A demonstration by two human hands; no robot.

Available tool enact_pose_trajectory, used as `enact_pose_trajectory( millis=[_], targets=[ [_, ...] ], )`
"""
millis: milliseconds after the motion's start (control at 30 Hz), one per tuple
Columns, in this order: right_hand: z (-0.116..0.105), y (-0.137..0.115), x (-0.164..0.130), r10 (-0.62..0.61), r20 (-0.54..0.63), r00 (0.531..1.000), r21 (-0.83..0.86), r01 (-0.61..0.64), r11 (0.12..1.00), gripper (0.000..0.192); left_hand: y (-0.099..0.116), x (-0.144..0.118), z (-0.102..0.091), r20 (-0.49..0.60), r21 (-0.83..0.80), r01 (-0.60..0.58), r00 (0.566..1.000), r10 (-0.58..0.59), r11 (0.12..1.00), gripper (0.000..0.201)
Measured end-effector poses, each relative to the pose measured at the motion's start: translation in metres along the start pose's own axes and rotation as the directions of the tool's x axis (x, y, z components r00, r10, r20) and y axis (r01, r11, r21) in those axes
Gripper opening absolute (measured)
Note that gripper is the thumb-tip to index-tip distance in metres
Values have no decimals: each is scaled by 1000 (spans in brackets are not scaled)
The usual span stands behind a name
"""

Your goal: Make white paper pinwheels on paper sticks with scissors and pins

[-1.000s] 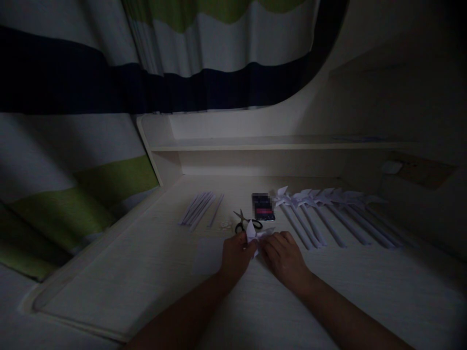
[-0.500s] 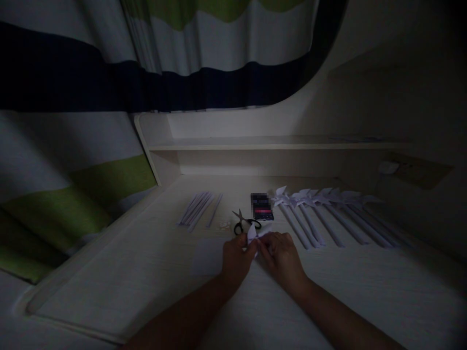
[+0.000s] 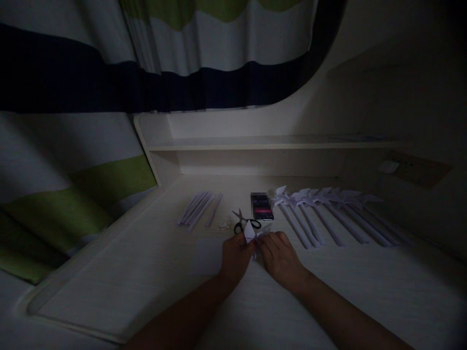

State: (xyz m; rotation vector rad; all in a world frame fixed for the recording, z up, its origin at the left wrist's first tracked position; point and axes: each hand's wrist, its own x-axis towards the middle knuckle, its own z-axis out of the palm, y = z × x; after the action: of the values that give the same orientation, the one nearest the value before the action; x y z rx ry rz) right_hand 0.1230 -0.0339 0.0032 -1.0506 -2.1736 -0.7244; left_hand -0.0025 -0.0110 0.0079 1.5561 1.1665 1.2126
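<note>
The scene is dim. Both hands meet over a small folded white paper piece (image 3: 250,231) on the pale desk (image 3: 146,272). My left hand (image 3: 235,258) pinches its left side and my right hand (image 3: 279,257) holds its right side; a pointed flap sticks up between the fingers. Just behind lie black-handled scissors (image 3: 243,222), with a small dark box (image 3: 261,206) beyond them.
A row of several white paper pinwheels on sticks (image 3: 321,214) lies to the right. A bundle of rolled paper sticks (image 3: 200,208) lies at the back left. A shelf (image 3: 270,142) runs along the back wall, and a striped curtain (image 3: 73,121) hangs at the left.
The hands stayed in place and kept working the paper; the flap now stands more upright. The right hand's fingers shifted slightly toward the left hand.
</note>
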Motion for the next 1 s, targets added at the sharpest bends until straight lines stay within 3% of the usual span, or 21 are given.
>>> enact_pose_trajectory(
  millis=[133, 300, 433, 600, 700, 767, 833, 1000],
  targets=[
    [-1, -2, 3, 113, -22, 993, 27, -113, 993, 19, 2, -1, -1, -10, 7, -2, 1000, 2, 1000, 12],
    [-1, -7, 6, 368, 21, 930, 176, -365, 914, 19, -1, -3, -1, -23, 92, -68, 997, 71, 993, 14],
    [2, -10, 4, 528, 49, 848, 317, -515, 797, 18, -2, -6, -1, -8, 182, -105, 994, 108, 978, 16],
    [4, -13, 6, 689, 185, 700, 493, -673, 552, 20, -3, -7, 0, -21, 269, -128, 990, 139, 955, 17],
    [4, -14, 6, 711, 221, 668, 544, -689, 479, 21, -3, -8, 0, -14, 266, -132, 990, 141, 955, 18],
    [4, -15, 7, 707, 209, 676, 539, -683, 493, 21, -2, -9, 0, -10, 248, -147, 988, 154, 958, 19],
    [2, -15, 7, 681, 152, 717, 482, -655, 582, 22, -1, -8, 0, -19, 217, -143, 988, 150, 966, 17],
    [-6, -9, 9, 409, 2, 912, 138, -406, 903, 19, -4, -1, 2, -24, 23, -50, 998, 51, 998, 14]
  ],
)
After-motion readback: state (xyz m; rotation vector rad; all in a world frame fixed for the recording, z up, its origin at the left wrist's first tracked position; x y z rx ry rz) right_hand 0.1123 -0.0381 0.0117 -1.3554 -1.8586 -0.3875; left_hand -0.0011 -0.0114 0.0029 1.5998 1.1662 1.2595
